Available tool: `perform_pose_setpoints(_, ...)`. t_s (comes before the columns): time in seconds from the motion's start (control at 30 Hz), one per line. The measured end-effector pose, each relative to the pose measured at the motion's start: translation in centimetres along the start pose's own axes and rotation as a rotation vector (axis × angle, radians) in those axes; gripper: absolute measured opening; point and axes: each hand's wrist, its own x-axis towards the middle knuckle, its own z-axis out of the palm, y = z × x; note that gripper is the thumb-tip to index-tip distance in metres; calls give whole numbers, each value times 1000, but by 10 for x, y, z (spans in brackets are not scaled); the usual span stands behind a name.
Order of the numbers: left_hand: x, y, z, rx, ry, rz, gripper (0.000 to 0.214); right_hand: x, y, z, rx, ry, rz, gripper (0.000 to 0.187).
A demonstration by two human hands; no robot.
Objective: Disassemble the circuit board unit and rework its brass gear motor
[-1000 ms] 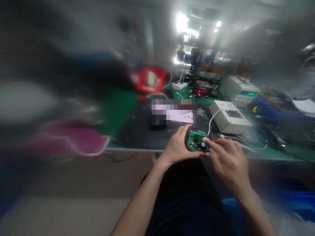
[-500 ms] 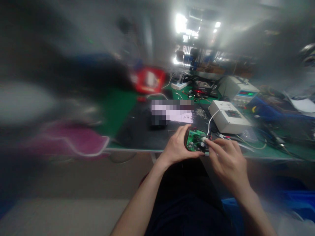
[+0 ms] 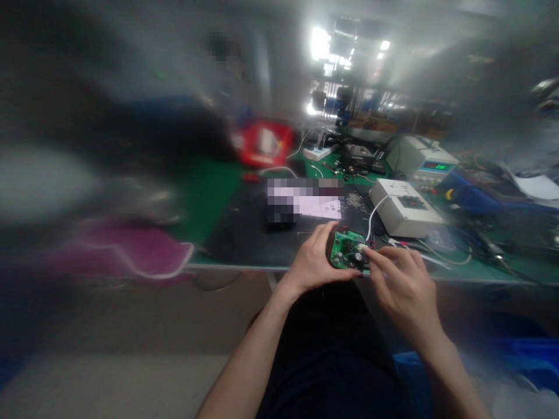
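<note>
A green circuit board (image 3: 346,250) was held at the near edge of the table (image 3: 209,192). The left hand (image 3: 315,261) was curled around the board's left side, gripping it. The right hand (image 3: 404,285) was bent beside the board, its fingertips (image 3: 367,252) pinched on a small white part (image 3: 360,248) on the board's right. Beyond the board, a white box (image 3: 406,206) was seen.

— What lay on the desk (image 3: 209,198)?
— A black mat (image 3: 248,233) covered its near part, with a white sheet (image 3: 321,208) on it. A white box (image 3: 406,208) stood to the right, a meter with a green display (image 3: 430,163) behind it.
— Further back?
— A red case (image 3: 264,142) and a white power strip (image 3: 318,152). A pink cloth (image 3: 131,247) hung at the left edge.
</note>
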Motion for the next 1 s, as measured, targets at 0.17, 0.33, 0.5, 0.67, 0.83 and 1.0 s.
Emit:
perform_pose_setpoints(0.17,0,0,0,-4,-1,-2,103,0,-1,-1,4,-5,4,33)
perform_pose_setpoints(0.33,0,-1,0,-2,-1,-11,104,1,-1,-2,18,-10,8,33)
perform_pose_setpoints(0.5,0,1,0,-3,-4,-19,102,1,0,0,43,-11,29,33)
perform_pose_setpoints(0.67,1,1,1,0,10,-48,103,-3,-4,2,120,42,75,31)
perform_pose_setpoints(0.83,4,-3,2,7,36,-124,100,-12,-9,-1,233,181,185,26)
perform_pose_setpoints(1.0,8,-3,1,-8,38,-173,95,-27,-10,-1,387,183,335,25)
